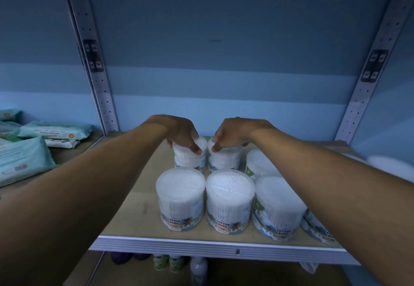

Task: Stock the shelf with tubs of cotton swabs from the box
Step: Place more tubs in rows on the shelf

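While both arms reach to the back of the shelf [139, 207], each hand grips one tub from above. Left hand [181, 133]: fingers curled over the lid of the back left tub [190, 158], thumb on the near rim. Right hand [230, 133]: fingers curled over the lid of the back middle tub [224, 160], thumb on the near rim. The two held tubs stand upright, side by side, nearly touching; the thumbs are close together over the gap.

Front row: front left tub [181, 198] and front middle tub [229, 200] stand just before the held pair, labels reading "COTTON BUDS". To their right, a third front tub [277, 207] and a tub behind it [259, 164], both partly hidden by the right forearm. A further tub [318, 227] at the far right, mostly hidden.

Edges and room: bare shelf board left of the tubs, up to the left upright [96, 72]. Right upright [369, 72] stands beyond the right forearm. Front tubs sit near the shelf's front lip [201, 245]. Blue back panel [224, 50] rises high above the tubs with open space overhead. Packs of wipes [53, 129] lie on the neighbouring shelf to the left. Bottles [198, 270] show on the level below.
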Available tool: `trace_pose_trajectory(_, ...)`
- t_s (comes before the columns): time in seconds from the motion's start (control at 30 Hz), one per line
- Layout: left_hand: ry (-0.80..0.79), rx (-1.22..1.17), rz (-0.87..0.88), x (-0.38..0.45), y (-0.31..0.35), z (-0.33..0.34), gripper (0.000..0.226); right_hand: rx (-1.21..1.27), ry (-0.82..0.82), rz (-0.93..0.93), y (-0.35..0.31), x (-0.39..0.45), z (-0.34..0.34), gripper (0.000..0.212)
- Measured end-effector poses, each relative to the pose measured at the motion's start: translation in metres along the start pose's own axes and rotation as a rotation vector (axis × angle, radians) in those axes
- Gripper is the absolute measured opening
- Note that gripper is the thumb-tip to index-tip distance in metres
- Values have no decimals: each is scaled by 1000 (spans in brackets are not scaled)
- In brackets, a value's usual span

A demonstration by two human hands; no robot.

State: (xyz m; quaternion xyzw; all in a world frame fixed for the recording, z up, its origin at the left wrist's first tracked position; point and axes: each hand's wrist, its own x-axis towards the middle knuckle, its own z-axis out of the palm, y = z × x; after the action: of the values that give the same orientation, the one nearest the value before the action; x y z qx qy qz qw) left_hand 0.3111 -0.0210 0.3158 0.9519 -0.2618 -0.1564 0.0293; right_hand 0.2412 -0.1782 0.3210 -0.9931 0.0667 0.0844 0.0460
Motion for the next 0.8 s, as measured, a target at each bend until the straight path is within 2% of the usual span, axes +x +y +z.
trace_pose_trajectory(0.2, -17, 19, -11, -18, 7, 1, 77, -27, -9, 29, -5, -8, 4, 66)
trace_pose_trajectory(0.8, -39, 48, -45, -53, 18, 8, 74, -33, -21, 41, -16, -45, 5, 63)
